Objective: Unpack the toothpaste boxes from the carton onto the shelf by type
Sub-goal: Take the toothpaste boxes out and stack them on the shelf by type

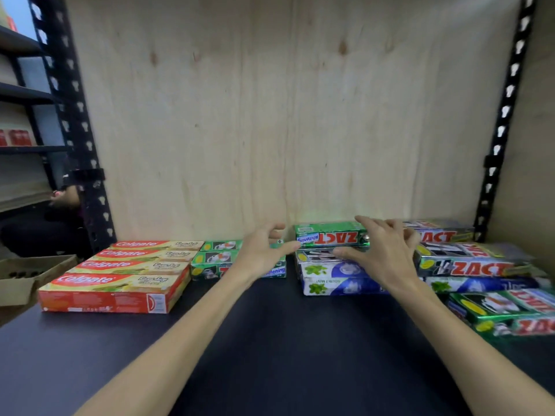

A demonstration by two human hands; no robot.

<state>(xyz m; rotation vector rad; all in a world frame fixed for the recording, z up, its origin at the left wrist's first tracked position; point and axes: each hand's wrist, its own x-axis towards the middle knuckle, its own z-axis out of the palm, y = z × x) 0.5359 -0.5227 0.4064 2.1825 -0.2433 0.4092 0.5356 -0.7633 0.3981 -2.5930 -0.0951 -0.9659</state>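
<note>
While both of your forearms reach in over the dark shelf, the plywood back panel closes off everything at 12 o'clock, so the working room lies toward you, at 6 o'clock. Colgate boxes fill the 9 o'clock side in a tidy row, long axes left to right; a looser heap of Zact and blue mint boxes crowds 3 o'clock. The green Zact Whitening box sits just past your hands at 12 to 1 o'clock, long axis left to right, perched on the mixed stack against the panel. Your right hand is nearer it, fingers spread, fingertips at its right end; whether they touch is unclear. Your left hand hangs spread and empty, just off its left end, over the green boxes at 11 o'clock. Judgement: that green group is the likely destination, a short move toward 9 o'clock.
</note>
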